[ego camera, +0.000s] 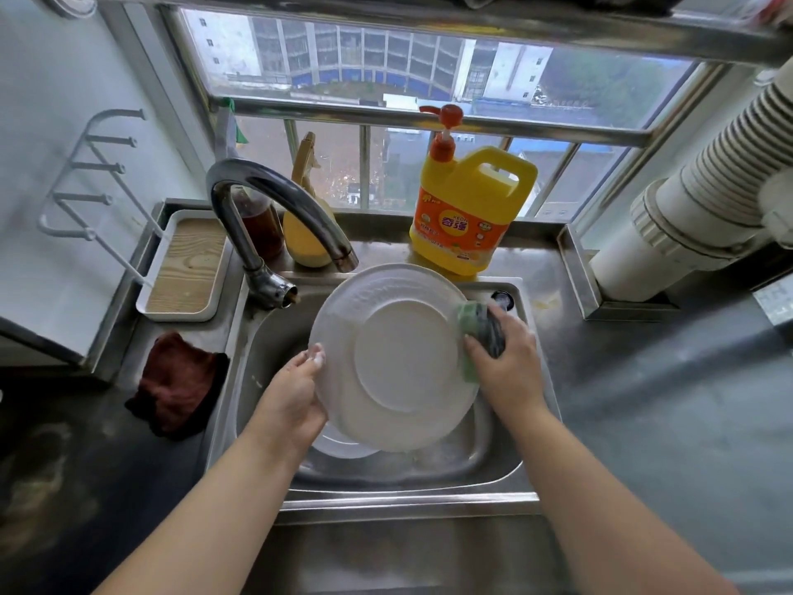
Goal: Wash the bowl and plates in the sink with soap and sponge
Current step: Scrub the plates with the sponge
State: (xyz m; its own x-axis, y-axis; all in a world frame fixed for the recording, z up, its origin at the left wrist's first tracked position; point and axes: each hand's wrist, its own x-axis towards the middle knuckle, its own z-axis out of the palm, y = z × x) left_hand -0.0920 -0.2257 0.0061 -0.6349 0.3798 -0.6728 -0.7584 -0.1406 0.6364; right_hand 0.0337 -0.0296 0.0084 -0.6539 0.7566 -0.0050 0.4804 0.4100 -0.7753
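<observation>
1. Right hand (506,358): fingers curled round a green-and-grey sponge (480,332), pressing it vs. the right rim of the plate. Sponge wraps the edge; green side toward plate, grey scourer side under the fingers.

2. Left hand (296,397): clamped on the plate's left rim, thumb on the near face, fingers behind (hidden). Suds on the thumb tip.

3. White plate (403,358): held tilted over the sink, underside w/ foot ring facing the camera. Faint soap film on the upper part.

4. Second white dish (343,444): lying in the sink basin below the held plate, mostly hidden; can't tell if plate or bowl.

5. Steel sink (506,465): foam and water at the bottom. Tap (274,208) arches over the back-left; no water seen running.

6. Yellow dish-soap jug (467,208) w/ orange pump: on the ledge behind the sink, just beyond the plate.

7. Periphery: yellow spray bottle (307,225) and brown bottle (261,225) behind the tap; white tray w/ wood base (189,264) at left; dark red cloth (180,384) on the counter beside the sink.

Step, as judged: scrubbing rim/underside of one plate; rinse not yet done.

Next move calls for: left hand turning the plate so the sponge covers the rest of the rim, keeping a firm pinch since the surface is soapy and prob. slippery.
</observation>
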